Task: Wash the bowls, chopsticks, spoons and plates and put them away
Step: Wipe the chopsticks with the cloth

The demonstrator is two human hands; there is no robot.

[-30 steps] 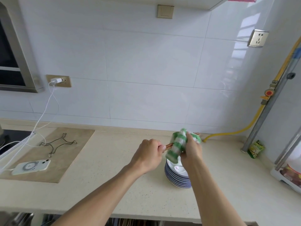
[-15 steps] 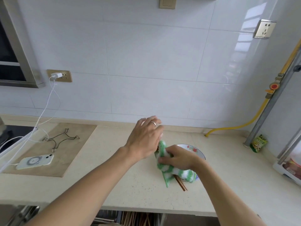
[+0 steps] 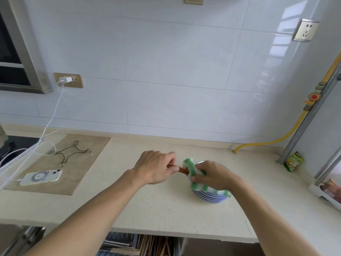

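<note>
1. A person's left hand (image 3: 156,168) curls its fingers round one end of a pair of brown chopsticks (image 3: 181,169), gripping them low over the beige countertop (image 3: 166,209).
2. The right hand (image 3: 215,175) clutches a green-and-white striped cloth (image 3: 191,169), which is wrapped round the other end of the chopsticks; the sticks run level between the two hands.
3. Under the right hand, a stack of blue-rimmed plates (image 3: 209,197) sits on the countertop toward the right, with one end of the cloth trailing over its near right rim.
4. At far left, a white phone (image 3: 41,177) lies flat on a tan inset panel (image 3: 73,174), its white cable (image 3: 57,115) rising to a charger (image 3: 64,79) plugged into a wall socket.
5. A bent wire trivet (image 3: 71,152) rests on the same panel, just beyond the phone.
6. A yellow hose (image 3: 267,142) curves along the far right of the counter, near a small green packet (image 3: 293,161) propped against a grey pipe (image 3: 310,115).
7. Below the counter's near edge, an open drawer (image 3: 144,245) holds more chopsticks and utensils.
</note>
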